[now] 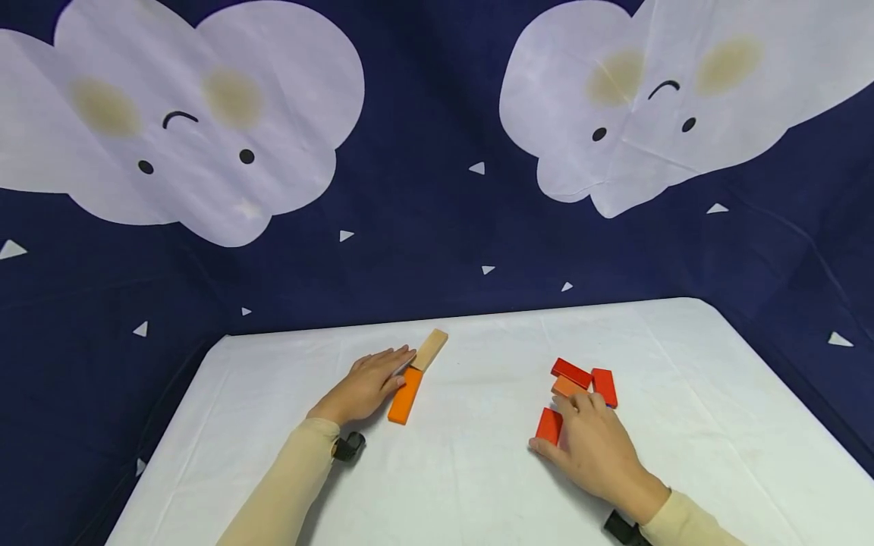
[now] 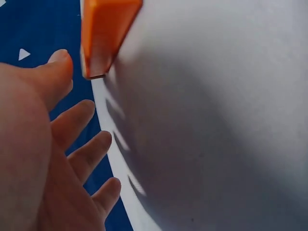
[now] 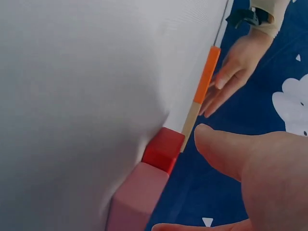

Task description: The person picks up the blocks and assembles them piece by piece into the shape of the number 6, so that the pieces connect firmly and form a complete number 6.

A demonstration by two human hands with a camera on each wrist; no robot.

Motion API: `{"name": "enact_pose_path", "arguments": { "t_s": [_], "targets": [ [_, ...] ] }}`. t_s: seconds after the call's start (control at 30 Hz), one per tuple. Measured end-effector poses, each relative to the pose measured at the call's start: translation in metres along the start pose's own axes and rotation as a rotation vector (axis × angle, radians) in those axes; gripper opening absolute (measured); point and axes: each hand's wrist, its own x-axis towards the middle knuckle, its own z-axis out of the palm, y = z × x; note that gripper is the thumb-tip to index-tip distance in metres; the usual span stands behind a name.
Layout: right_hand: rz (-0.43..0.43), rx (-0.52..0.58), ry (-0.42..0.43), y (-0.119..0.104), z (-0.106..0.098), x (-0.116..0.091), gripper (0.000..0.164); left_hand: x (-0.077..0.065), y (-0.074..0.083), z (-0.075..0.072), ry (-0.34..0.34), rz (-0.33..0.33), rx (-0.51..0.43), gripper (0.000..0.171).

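On the left of the white table, an orange block (image 1: pixel 406 396) and a plain wooden block (image 1: pixel 431 349) lie nearly end to end. My left hand (image 1: pixel 369 383) is beside them, its fingers reaching out loosely; in the left wrist view nothing is between them and the orange block (image 2: pixel 108 29) is past the thumb. My right hand (image 1: pixel 597 447) hovers low over a loose group of blocks, thumb spread from fingers. A red block (image 1: pixel 549 426) shows between thumb and fingertips. Past the fingers are a light orange block (image 1: pixel 568 387) and two red blocks, one (image 1: pixel 571 372) behind, one (image 1: pixel 604 387) to the right.
A white cloth covers the table (image 1: pixel 478 470), whose far edge meets a dark blue curtain (image 1: pixel 423 189) printed with clouds and small triangles. A bit of blue (image 1: pixel 609 405) peeks out by the right fingers; the rest of it is hidden. Both wrists wear black straps.
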Motion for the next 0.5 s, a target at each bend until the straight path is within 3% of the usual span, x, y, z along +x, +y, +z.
{"name": "enact_pose_path", "arguments": {
  "t_s": [0.5],
  "targets": [
    [-0.06,-0.075,-0.018,-0.0004,0.0049,0.0009,0.066,0.0068,-0.0032,0.0023,-0.027,0.036,0.059,0.053]
  ]
}}
